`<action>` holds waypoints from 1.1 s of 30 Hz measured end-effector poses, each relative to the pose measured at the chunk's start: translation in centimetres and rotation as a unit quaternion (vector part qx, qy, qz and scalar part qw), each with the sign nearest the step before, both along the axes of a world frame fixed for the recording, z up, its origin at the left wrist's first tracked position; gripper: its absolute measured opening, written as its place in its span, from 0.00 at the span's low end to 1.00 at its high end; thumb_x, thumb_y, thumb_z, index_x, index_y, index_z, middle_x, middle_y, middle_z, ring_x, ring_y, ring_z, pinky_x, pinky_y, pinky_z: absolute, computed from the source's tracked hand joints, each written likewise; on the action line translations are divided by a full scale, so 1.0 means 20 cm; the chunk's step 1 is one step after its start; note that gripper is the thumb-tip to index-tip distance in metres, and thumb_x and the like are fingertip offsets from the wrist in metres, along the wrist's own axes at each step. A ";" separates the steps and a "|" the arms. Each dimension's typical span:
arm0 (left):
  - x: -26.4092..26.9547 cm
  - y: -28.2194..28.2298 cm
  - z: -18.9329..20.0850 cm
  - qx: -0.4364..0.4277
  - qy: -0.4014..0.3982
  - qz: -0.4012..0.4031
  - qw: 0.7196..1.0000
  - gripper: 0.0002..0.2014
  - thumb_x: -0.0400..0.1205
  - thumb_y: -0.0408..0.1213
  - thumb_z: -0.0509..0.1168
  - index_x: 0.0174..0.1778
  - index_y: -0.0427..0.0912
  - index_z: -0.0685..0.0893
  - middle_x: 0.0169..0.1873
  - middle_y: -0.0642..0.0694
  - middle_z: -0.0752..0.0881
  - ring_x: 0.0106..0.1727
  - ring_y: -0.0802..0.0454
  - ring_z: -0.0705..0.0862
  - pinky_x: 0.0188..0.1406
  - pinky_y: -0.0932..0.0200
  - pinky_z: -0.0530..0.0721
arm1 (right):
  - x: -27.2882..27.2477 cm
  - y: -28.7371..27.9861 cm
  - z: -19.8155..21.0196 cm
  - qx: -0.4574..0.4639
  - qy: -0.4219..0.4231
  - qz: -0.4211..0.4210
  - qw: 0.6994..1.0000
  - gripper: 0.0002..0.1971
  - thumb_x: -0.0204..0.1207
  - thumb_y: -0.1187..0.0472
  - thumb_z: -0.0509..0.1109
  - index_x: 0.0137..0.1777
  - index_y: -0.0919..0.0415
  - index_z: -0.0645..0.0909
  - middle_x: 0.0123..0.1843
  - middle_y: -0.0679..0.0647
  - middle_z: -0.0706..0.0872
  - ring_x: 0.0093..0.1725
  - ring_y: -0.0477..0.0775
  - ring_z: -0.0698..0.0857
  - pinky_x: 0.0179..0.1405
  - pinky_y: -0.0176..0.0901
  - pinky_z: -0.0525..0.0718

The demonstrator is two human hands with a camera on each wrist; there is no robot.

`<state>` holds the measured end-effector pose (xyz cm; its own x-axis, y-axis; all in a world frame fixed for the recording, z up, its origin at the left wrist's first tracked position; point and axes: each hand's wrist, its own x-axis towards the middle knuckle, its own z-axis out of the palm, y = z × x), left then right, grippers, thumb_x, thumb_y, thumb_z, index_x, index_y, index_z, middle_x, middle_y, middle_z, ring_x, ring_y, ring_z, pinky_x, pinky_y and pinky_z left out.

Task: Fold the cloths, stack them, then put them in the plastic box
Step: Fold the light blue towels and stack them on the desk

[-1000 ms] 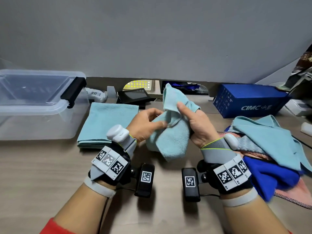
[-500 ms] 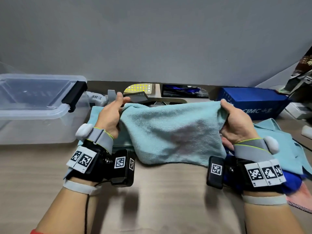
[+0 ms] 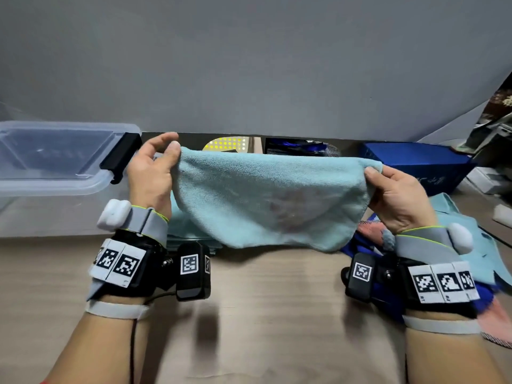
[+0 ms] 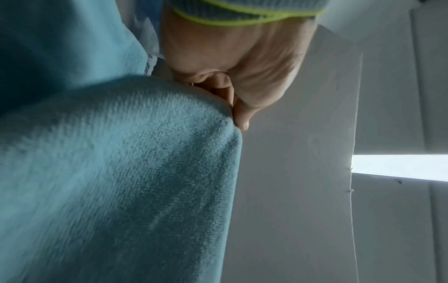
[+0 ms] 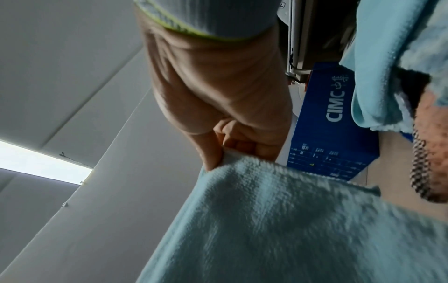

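Note:
A light blue cloth [image 3: 266,200] hangs spread in the air above the table, held by its two upper corners. My left hand [image 3: 166,153] pinches the left corner, and my right hand [image 3: 372,173] pinches the right corner. Both wrist views show the same cloth [image 4: 116,172] [image 5: 278,220] pinched between thumb and fingers. A folded light blue cloth [image 3: 191,236] lies on the table behind it, mostly hidden. The clear plastic box [image 3: 55,187] stands at the left with its lid on. A pile of unfolded cloths [image 3: 471,245] lies at the right.
A blue cardboard box [image 3: 415,167] stands at the back right. Small devices and a yellow-dotted panel [image 3: 227,142] sit along the grey wall behind the cloth. The wooden table [image 3: 277,314] runs bare in front of my wrists.
The bunched cloth has been pulled open between my hands. My hands moved apart and then rose, lifting the spread cloth higher off the table.

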<state>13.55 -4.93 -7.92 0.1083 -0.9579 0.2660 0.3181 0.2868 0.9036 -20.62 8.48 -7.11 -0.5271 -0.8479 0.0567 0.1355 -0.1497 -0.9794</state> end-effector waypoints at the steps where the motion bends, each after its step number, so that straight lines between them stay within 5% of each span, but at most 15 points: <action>1: -0.01 0.00 0.00 -0.010 -0.008 0.017 1.000 0.05 0.83 0.33 0.67 0.52 0.44 0.85 0.29 0.57 0.85 0.31 0.62 0.80 0.33 0.68 0.78 | 0.01 0.00 0.00 -0.010 0.000 -0.011 1.000 0.08 0.83 0.66 0.65 0.53 0.63 0.86 0.37 0.49 0.92 0.36 0.45 0.88 0.37 0.39 0.88; 5: -0.05 0.02 -0.01 -0.023 -0.046 0.042 0.998 0.05 0.84 0.33 0.65 0.51 0.43 0.85 0.25 0.60 0.82 0.29 0.65 0.76 0.33 0.70 0.76 | 0.05 -0.01 -0.01 -0.038 -0.013 -0.051 0.998 0.08 0.83 0.64 0.66 0.44 0.65 0.83 0.29 0.48 0.89 0.28 0.43 0.85 0.29 0.35 0.84; 9: -0.05 0.01 -0.05 0.001 -0.070 -0.070 0.995 0.17 0.76 0.21 0.71 0.55 0.47 0.84 0.42 0.50 0.86 0.42 0.59 0.82 0.47 0.66 0.84 | 0.05 0.00 -0.02 -0.008 0.000 -0.028 1.000 0.08 0.79 0.71 0.67 0.55 0.65 0.84 0.36 0.50 0.91 0.31 0.45 0.87 0.29 0.36 0.84; 15: -0.03 0.01 -0.07 0.007 -0.095 -0.040 0.995 0.20 0.73 0.18 0.72 0.54 0.46 0.86 0.36 0.57 0.92 0.39 0.65 0.86 0.44 0.71 0.83 | 0.01 -0.03 -0.05 0.005 0.019 -0.078 0.997 0.21 0.74 0.77 0.70 0.67 0.68 0.78 0.45 0.55 0.90 0.43 0.51 0.88 0.42 0.41 0.87; 17: -0.03 0.00 -0.07 0.005 -0.107 -0.017 0.994 0.19 0.72 0.20 0.74 0.54 0.44 0.87 0.43 0.50 0.92 0.41 0.62 0.87 0.47 0.69 0.84 | 0.01 -0.03 -0.06 0.003 0.019 -0.087 0.996 0.24 0.74 0.75 0.71 0.70 0.65 0.77 0.49 0.57 0.90 0.47 0.53 0.87 0.51 0.45 0.87; 19: -0.03 0.01 -0.08 0.000 -0.116 -0.006 0.993 0.18 0.72 0.21 0.75 0.54 0.43 0.88 0.50 0.42 0.91 0.43 0.59 0.87 0.49 0.67 0.85 | 0.03 -0.04 -0.07 -0.001 0.033 -0.068 0.997 0.19 0.75 0.75 0.71 0.65 0.62 0.81 0.47 0.55 0.92 0.44 0.49 0.88 0.48 0.41 0.88; 23: -0.05 0.02 -0.09 -0.012 -0.159 0.000 0.987 0.15 0.73 0.25 0.76 0.48 0.51 0.89 0.36 0.56 0.92 0.38 0.63 0.88 0.44 0.67 0.85 | 0.11 -0.06 -0.07 -0.018 0.093 -0.041 0.995 0.10 0.76 0.75 0.71 0.53 0.62 0.86 0.42 0.54 0.92 0.38 0.43 0.88 0.40 0.32 0.84; 26: -0.04 0.02 -0.08 -0.018 -0.190 0.016 0.981 0.13 0.73 0.28 0.76 0.47 0.51 0.89 0.34 0.60 0.91 0.38 0.64 0.87 0.46 0.66 0.85 | 0.11 -0.06 -0.07 -0.033 0.110 -0.040 0.993 0.09 0.76 0.73 0.72 0.52 0.61 0.87 0.43 0.56 0.92 0.40 0.45 0.88 0.43 0.36 0.85; 29: 0.00 0.03 -0.04 -0.029 -0.181 0.048 0.982 0.11 0.74 0.29 0.76 0.50 0.44 0.90 0.39 0.52 0.91 0.37 0.64 0.86 0.47 0.66 0.85 | 0.05 -0.03 -0.05 -0.053 0.106 -0.076 0.990 0.08 0.76 0.70 0.73 0.49 0.58 0.88 0.39 0.51 0.92 0.40 0.47 0.86 0.49 0.43 0.85; 33: 0.02 0.07 0.03 -0.055 -0.166 0.078 0.982 0.06 0.74 0.34 0.75 0.45 0.46 0.91 0.40 0.50 0.91 0.39 0.62 0.87 0.45 0.66 0.83 | -0.01 0.01 0.00 -0.090 0.101 -0.100 0.986 0.05 0.77 0.66 0.73 0.49 0.57 0.88 0.33 0.45 0.90 0.35 0.45 0.82 0.39 0.45 0.81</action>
<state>13.92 -3.60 -7.29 0.1413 -0.8999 0.4126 -0.0437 0.4107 0.9107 -20.72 8.60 -7.06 -0.6448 -0.6953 0.3175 -0.1101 -0.3266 -0.9387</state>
